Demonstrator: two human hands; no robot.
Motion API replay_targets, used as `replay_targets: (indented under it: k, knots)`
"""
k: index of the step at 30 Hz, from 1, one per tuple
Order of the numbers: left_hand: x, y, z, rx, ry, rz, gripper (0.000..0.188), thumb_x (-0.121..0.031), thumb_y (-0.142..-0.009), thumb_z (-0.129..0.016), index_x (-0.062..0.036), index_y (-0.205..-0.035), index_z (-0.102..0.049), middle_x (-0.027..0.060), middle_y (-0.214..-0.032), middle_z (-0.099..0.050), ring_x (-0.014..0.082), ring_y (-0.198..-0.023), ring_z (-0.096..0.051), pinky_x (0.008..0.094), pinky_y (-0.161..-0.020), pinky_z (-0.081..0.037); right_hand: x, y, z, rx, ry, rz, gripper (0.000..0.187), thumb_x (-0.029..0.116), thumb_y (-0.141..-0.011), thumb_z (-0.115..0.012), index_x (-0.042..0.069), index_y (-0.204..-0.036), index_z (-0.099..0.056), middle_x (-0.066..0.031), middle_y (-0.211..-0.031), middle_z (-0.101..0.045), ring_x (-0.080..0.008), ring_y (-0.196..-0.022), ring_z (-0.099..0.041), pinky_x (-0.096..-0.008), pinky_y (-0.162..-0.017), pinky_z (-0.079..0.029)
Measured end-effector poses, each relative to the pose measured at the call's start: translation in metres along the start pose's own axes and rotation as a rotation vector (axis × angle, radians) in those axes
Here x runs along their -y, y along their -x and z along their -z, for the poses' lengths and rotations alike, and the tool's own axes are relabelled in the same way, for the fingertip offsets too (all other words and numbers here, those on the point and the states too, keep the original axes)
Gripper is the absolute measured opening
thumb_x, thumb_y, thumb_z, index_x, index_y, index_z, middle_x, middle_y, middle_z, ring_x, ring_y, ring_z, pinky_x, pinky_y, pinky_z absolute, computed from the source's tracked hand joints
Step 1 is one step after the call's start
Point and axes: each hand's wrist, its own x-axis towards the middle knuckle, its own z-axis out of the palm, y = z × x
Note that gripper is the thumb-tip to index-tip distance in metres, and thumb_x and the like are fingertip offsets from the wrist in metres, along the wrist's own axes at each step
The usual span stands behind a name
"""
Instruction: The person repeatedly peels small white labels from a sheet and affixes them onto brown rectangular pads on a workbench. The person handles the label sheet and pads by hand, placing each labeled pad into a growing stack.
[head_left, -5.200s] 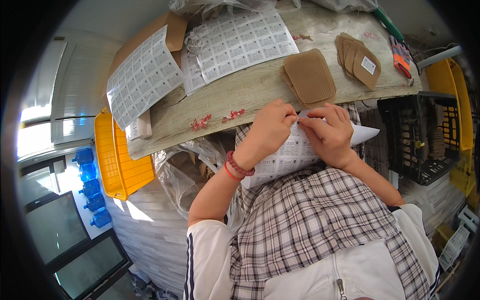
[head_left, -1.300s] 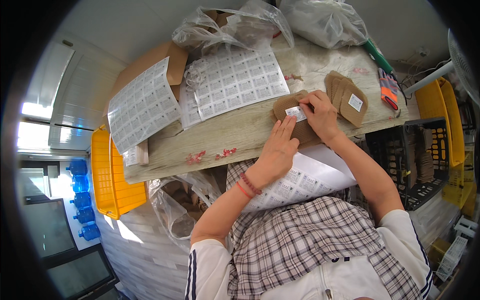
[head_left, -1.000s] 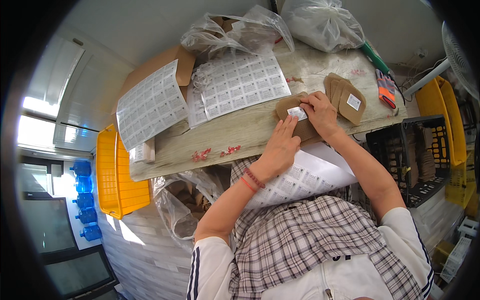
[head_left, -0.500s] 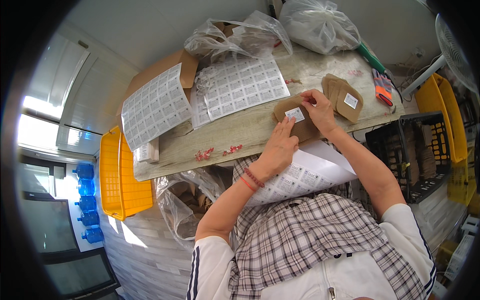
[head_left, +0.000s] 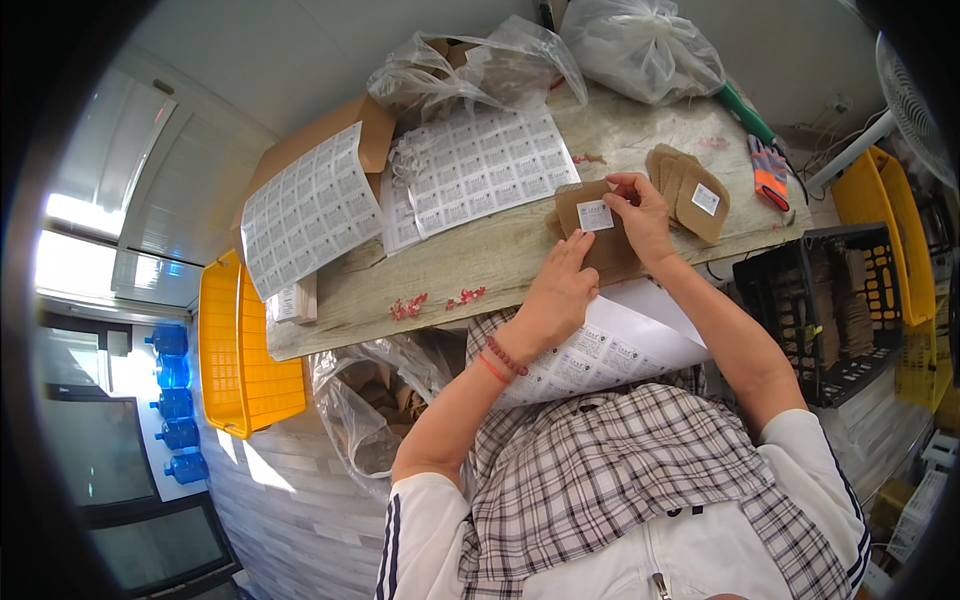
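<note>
A brown paper pouch (head_left: 590, 228) lies on the wooden table (head_left: 470, 270) with a small white label (head_left: 595, 214) stuck on its upper part. My left hand (head_left: 558, 292) rests on the pouch's lower left, fingers pointing up toward the label. My right hand (head_left: 640, 215) presses the pouch's right edge beside the label. A partly used label sheet (head_left: 600, 345) lies on my lap below the table edge. A pile of labelled brown pouches (head_left: 690, 185) sits just right of my right hand.
Two full label sheets (head_left: 310, 205) (head_left: 480, 170) lie on the table's left and middle. Clear plastic bags (head_left: 640, 45) stand at the back. A yellow crate (head_left: 235, 350) is at the left, a black crate (head_left: 820, 300) with pouches at the right. An orange utility knife (head_left: 768, 170) lies beside the pile.
Five seconds ago both hands peeled a label at the sheet on my lap. Since then they moved onto the pouch, stuck the label on, and now press it flat.
</note>
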Motion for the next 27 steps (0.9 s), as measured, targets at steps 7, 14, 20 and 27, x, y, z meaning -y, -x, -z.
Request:
replay_targets:
  k: [7,14,20,27]
  knots:
    - [0.01,0.005,-0.001,-0.011,0.064,0.034,0.007,-0.007,-0.093,-0.061,0.0002,-0.094,-0.062,0.0288,-0.15,-0.046,0.0457,-0.144,-0.037,0.0526,-0.123,-0.027,0.025,-0.016,0.038,-0.16,-0.042,0.088,0.032,0.003,-0.094,-0.07,0.004,-0.125,-0.064,0.0,-0.103,-0.062,-0.0079,-0.089,-0.059,-0.0224,-0.082,-0.05]
    - [0.002,-0.012,0.01,-0.056,0.098,0.065,0.009,-0.009,-0.093,-0.062,-0.0005,-0.091,-0.064,0.0171,-0.115,-0.062,0.0373,-0.114,-0.056,0.0455,-0.099,-0.046,0.011,-0.053,0.127,-0.486,0.726,0.397,0.029,0.007,-0.092,-0.07,0.004,-0.121,-0.066,-0.0117,-0.106,-0.068,-0.0243,-0.09,-0.068,-0.0344,-0.081,-0.055]
    - [0.005,-0.009,0.028,-0.035,0.128,0.213,0.014,-0.014,-0.095,-0.059,-0.0019,-0.092,-0.066,0.0146,-0.094,-0.059,0.0352,-0.095,-0.057,0.0437,-0.083,-0.046,0.103,0.074,0.04,0.163,0.646,0.289,0.023,0.016,-0.089,-0.075,0.008,-0.11,-0.069,-0.0116,-0.102,-0.069,-0.0319,-0.085,-0.07,-0.038,-0.077,-0.056]
    - [0.005,0.012,0.059,0.057,0.421,0.434,0.015,-0.011,-0.095,-0.061,-0.0003,-0.099,-0.07,0.0088,-0.097,-0.064,0.0234,-0.091,-0.061,0.0345,-0.082,-0.048,0.092,0.123,-0.017,0.155,0.589,0.401,0.02,0.01,-0.081,-0.079,0.009,-0.101,-0.073,-0.0055,-0.093,-0.068,-0.0269,-0.082,-0.068,-0.0365,-0.071,-0.054]
